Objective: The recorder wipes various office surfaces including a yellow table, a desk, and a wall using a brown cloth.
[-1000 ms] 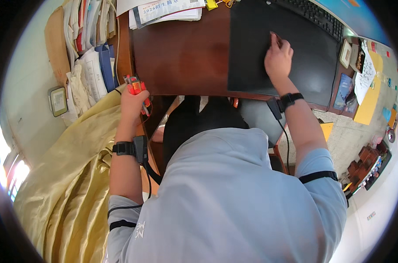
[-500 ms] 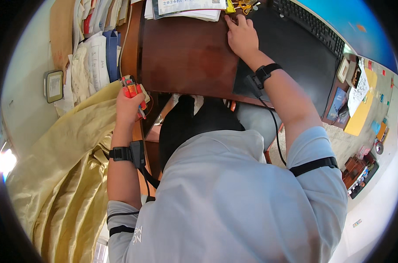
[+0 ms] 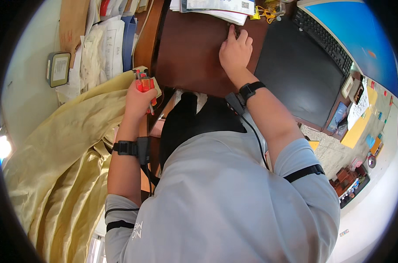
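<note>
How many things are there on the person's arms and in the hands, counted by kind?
Wristbands: 2, left, right
Upper-arm bands: 2, left, right
Bundles of red-orange small items, in the left hand: 1
The right hand holds nothing that can be seen.
Total: 5

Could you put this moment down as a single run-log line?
left hand: grips red tools | right hand: fingers pressed on brown desk near paper stack
</note>
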A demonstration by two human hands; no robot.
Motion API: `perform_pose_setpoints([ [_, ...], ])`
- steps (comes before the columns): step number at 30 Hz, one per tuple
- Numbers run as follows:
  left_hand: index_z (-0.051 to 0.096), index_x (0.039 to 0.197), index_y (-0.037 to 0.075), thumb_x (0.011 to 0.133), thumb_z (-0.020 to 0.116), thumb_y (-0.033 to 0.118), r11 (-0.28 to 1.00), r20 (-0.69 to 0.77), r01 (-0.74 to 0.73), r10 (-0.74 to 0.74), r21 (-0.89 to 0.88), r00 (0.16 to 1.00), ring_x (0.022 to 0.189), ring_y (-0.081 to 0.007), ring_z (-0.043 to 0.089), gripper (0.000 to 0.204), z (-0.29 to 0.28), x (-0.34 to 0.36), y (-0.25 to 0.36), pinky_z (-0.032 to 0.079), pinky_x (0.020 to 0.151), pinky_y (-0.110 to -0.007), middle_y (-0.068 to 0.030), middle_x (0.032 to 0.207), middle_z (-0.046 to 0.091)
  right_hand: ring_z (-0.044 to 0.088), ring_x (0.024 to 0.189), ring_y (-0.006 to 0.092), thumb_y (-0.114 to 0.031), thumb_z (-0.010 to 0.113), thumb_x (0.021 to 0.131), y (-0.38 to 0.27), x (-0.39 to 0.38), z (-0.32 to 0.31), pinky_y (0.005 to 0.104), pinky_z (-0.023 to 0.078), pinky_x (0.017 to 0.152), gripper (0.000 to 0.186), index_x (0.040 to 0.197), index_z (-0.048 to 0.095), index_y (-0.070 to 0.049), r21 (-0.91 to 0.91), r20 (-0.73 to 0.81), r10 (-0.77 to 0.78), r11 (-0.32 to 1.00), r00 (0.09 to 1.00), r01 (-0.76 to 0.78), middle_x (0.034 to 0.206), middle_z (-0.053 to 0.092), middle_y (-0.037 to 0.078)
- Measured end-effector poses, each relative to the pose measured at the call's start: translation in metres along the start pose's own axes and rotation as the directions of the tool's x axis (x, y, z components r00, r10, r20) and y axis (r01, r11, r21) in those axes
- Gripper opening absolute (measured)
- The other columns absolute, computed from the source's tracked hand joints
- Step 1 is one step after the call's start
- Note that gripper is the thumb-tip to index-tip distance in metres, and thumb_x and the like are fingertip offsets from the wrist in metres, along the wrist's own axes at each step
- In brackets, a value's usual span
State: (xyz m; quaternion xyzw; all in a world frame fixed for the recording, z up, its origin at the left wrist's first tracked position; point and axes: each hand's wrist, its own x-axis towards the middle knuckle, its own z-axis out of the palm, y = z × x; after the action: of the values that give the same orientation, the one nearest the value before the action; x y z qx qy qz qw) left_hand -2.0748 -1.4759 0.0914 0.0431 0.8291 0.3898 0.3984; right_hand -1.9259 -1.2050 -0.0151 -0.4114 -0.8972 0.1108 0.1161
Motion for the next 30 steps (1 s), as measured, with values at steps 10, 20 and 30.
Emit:
perform_pose_setpoints([
  [10,0.058,0.098,0.004,0.073,0.074,0.009,0.999,0.037,0.027,-0.028,0.019,0.999,0.075,-0.0118,0.06,0.03,-0.013,-0.008,0.008,0.051,0.071,-0.03,-0.0022,0.084,0.062,0.043,0.125,0.0451,-0.023,0.066,0.084,-0.06,0.002,0.023,0.0558,0.037,0.104,0.065,0.143,0.047,-0.001,0.074,-0.069,0.01,0.997,0.998,-0.005,0.145,0.042,0.026],
  [20,0.059,0.103,0.005,0.073,0.072,0.01,0.999,0.099,-0.013,0.017,-0.035,0.995,0.075,-0.0148,0.061,0.033,-0.024,0.006,-0.017,0.052,0.071,-0.031,-0.0034,0.085,0.063,0.038,0.129,0.0501,-0.03,0.065,0.087,-0.099,0.023,0.055,0.0576,0.034,0.106,0.066,0.141,0.048,0.003,-0.019,-0.145,-0.028,1.0,0.989,0.025,0.145,0.038,0.033],
  [30,0.058,0.108,0.004,0.075,0.073,0.008,0.996,0.088,0.024,-0.017,-0.084,0.996,0.076,-0.0128,0.06,0.037,-0.033,0.006,-0.024,0.052,0.072,-0.03,-0.0024,0.088,0.063,0.028,0.141,0.0449,-0.048,0.057,0.09,-0.139,0.048,0.063,0.0541,0.024,0.115,0.074,0.151,0.037,-0.011,-0.058,0.088,-0.026,0.998,0.996,0.031,0.155,0.031,0.022],
])
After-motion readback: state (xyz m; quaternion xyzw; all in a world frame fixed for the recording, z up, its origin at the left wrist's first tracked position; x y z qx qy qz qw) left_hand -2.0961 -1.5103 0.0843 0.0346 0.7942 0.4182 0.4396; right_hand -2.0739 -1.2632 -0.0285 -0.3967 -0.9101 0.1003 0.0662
